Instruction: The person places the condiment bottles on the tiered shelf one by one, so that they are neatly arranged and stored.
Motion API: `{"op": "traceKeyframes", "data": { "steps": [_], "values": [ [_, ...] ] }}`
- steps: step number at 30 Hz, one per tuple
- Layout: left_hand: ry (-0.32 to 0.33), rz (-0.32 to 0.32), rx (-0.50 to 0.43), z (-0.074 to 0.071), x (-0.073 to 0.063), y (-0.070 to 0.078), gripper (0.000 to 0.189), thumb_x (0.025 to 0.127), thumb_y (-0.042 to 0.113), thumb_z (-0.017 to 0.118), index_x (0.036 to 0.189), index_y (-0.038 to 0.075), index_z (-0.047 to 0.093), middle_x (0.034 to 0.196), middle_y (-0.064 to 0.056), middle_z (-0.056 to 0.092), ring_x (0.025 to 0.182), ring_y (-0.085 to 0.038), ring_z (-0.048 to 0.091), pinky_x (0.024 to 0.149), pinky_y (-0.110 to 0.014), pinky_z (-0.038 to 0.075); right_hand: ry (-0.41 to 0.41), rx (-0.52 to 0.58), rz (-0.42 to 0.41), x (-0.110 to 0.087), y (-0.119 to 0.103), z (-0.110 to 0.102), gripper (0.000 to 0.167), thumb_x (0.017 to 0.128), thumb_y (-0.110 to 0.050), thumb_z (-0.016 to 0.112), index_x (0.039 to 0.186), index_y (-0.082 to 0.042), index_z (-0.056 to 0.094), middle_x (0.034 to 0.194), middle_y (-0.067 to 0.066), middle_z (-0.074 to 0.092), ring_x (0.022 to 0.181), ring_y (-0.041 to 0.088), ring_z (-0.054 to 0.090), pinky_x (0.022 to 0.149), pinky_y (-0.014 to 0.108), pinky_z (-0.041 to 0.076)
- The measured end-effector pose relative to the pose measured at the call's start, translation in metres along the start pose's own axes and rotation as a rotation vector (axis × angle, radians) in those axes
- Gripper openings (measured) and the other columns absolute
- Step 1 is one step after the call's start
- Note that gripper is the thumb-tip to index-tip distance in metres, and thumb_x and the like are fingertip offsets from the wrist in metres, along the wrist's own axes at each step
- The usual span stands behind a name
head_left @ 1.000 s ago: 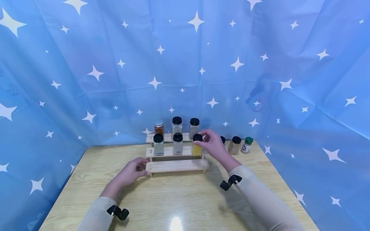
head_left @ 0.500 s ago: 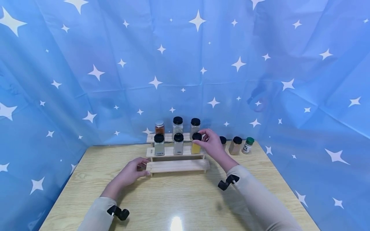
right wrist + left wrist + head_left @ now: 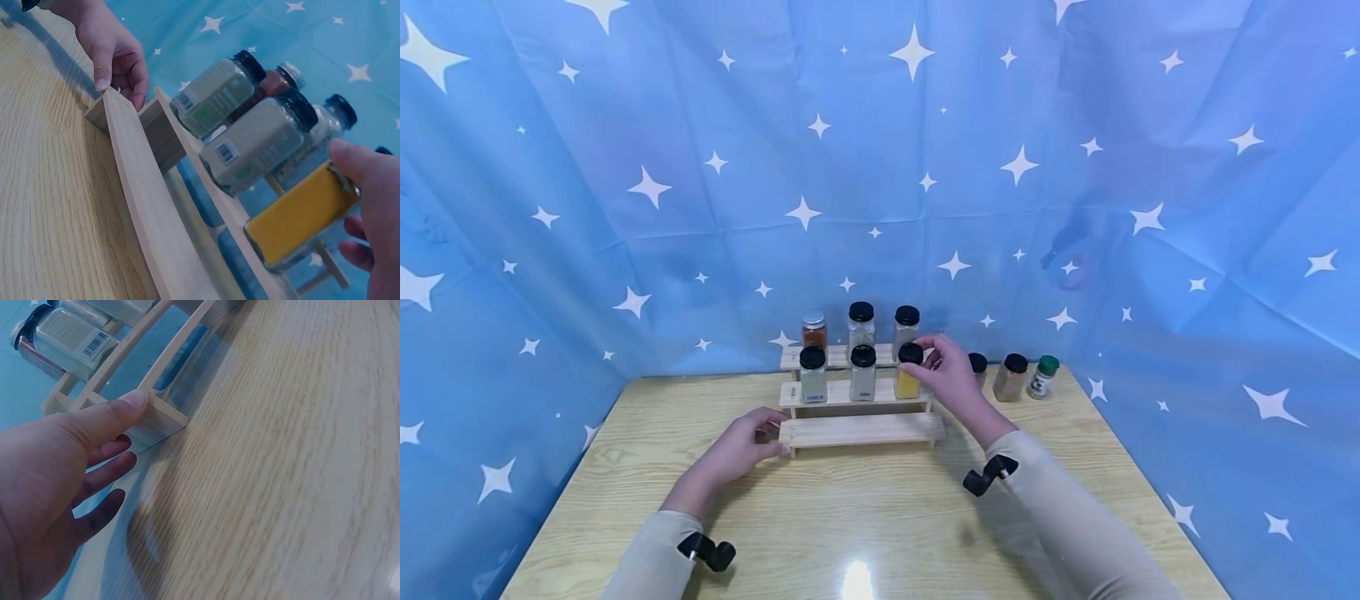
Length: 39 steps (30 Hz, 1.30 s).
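Observation:
My right hand [image 3: 953, 375] pinches a spice jar of yellow powder [image 3: 300, 219] near its black cap, thumb on the near side. That jar stands at the right end of the middle step of a three-step wooden spice rack [image 3: 861, 430]. My left hand [image 3: 75, 462] holds the rack's left end, thumb [image 3: 132, 403] on the end of the front step and several fingers spread behind it. On the same middle step are a pale green jar [image 3: 813, 383] and a greyish jar [image 3: 862, 383], both black-capped. The right fingertips behind the yellow jar are partly hidden.
The top step bears a red-brown jar with a silver cap [image 3: 814, 333] and two black-capped jars. Right of the rack on the table [image 3: 850, 508] stand a brown jar [image 3: 1009, 383], a green-capped jar [image 3: 1041, 383] and a partly hidden black-capped jar [image 3: 978, 367]. A starry blue curtain hangs behind.
Over the last second the right hand has shifted the yellow jar slightly left and back on the middle step. Since half a second ago it has stayed there; the left hand keeps its place.

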<state>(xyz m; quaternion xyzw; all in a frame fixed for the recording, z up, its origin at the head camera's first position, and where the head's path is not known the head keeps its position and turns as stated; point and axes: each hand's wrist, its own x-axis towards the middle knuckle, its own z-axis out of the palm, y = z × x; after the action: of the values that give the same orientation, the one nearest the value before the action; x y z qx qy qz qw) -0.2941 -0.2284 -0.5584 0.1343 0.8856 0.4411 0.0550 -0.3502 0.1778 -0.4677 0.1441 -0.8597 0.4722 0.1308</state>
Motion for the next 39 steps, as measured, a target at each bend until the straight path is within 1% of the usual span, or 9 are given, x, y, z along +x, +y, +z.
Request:
{"op": "traceKeyframes", "data": {
  "steps": [5,11,14,19,21,27,32,35,39],
  "values": [
    [0.0,-0.009,-0.003,0.0,0.0,0.0,0.054,0.098,0.027,0.089,0.146,0.013,0.068,0.134,-0.007,0.07,0.125,-0.029,0.068,0.112,-0.055,0.055,0.006,-0.01,-0.007,0.0,-0.001,0.0,0.041,0.095,-0.03,0.092,0.127,-0.015,0.073,0.104,0.004,0.065,0.084,0.024,0.064,0.067,0.04,0.059],
    [0.0,-0.023,-0.003,0.001,0.0,0.002,0.055,0.097,0.026,0.089,0.146,0.013,0.068,0.132,-0.007,0.071,0.123,-0.03,0.068,0.111,-0.056,0.056,0.004,-0.011,-0.009,-0.005,0.001,-0.004,0.049,0.093,-0.032,0.093,0.134,-0.016,0.072,0.118,0.002,0.067,0.086,0.021,0.066,0.068,0.037,0.06],
    [0.002,-0.023,-0.002,0.001,0.0,0.003,0.055,0.097,0.027,0.089,0.145,0.013,0.068,0.132,-0.008,0.071,0.123,-0.03,0.068,0.111,-0.057,0.055,0.001,-0.005,0.002,-0.01,0.004,-0.01,0.05,0.094,-0.035,0.093,0.135,-0.016,0.072,0.122,0.002,0.067,0.088,0.021,0.066,0.07,0.035,0.06],
    [-0.001,-0.005,0.002,0.0,-0.001,0.003,0.056,0.097,0.028,0.089,0.146,0.011,0.068,0.132,-0.007,0.071,0.124,-0.03,0.068,0.111,-0.056,0.056,0.007,0.007,0.007,-0.017,0.012,-0.024,0.054,0.096,-0.033,0.091,0.139,-0.008,0.07,0.122,0.007,0.066,0.091,0.023,0.065,0.07,0.031,0.059],
    [-0.005,0.009,0.002,0.0,-0.001,0.002,0.056,0.098,0.027,0.089,0.146,0.009,0.067,0.132,-0.008,0.071,0.124,-0.031,0.068,0.111,-0.057,0.055,0.017,0.006,0.019,-0.02,0.018,-0.031,0.053,0.097,-0.031,0.089,0.14,-0.008,0.069,0.12,0.009,0.065,0.089,0.024,0.065,0.066,0.031,0.058],
    [-0.007,-0.003,-0.002,0.0,-0.001,0.002,0.055,0.098,0.027,0.089,0.146,0.01,0.067,0.132,-0.008,0.071,0.124,-0.031,0.068,0.111,-0.058,0.055,0.06,-0.055,0.062,-0.025,0.038,-0.052,0.047,0.103,-0.028,0.084,0.143,-0.012,0.066,0.128,0.016,0.061,0.09,0.025,0.063,0.066,0.03,0.058],
    [-0.005,-0.011,0.002,0.0,-0.001,0.003,0.055,0.098,0.028,0.088,0.146,0.011,0.067,0.132,-0.008,0.071,0.124,-0.031,0.068,0.111,-0.059,0.055,0.096,-0.129,0.089,-0.025,0.05,-0.064,0.049,0.106,-0.03,0.08,0.147,-0.009,0.063,0.138,0.021,0.058,0.088,0.027,0.063,0.064,0.033,0.055],
    [-0.003,-0.012,-0.001,-0.001,-0.001,0.004,0.055,0.098,0.028,0.089,0.146,0.011,0.067,0.133,-0.008,0.071,0.124,-0.031,0.068,0.111,-0.058,0.055,0.082,-0.184,0.119,-0.024,0.058,-0.067,0.056,0.107,-0.028,0.078,0.153,-0.004,0.058,0.143,0.023,0.055,0.089,0.027,0.062,0.066,0.034,0.055],
    [-0.01,-0.006,-0.009,-0.001,-0.002,0.004,0.054,0.099,0.025,0.087,0.146,0.01,0.067,0.135,-0.009,0.071,0.125,-0.031,0.068,0.111,-0.058,0.055,0.032,-0.22,0.167,-0.022,0.067,-0.067,0.068,0.107,-0.027,0.077,0.161,0.001,0.048,0.155,0.025,0.047,0.093,0.028,0.062,0.073,0.038,0.056]
  ]
}}
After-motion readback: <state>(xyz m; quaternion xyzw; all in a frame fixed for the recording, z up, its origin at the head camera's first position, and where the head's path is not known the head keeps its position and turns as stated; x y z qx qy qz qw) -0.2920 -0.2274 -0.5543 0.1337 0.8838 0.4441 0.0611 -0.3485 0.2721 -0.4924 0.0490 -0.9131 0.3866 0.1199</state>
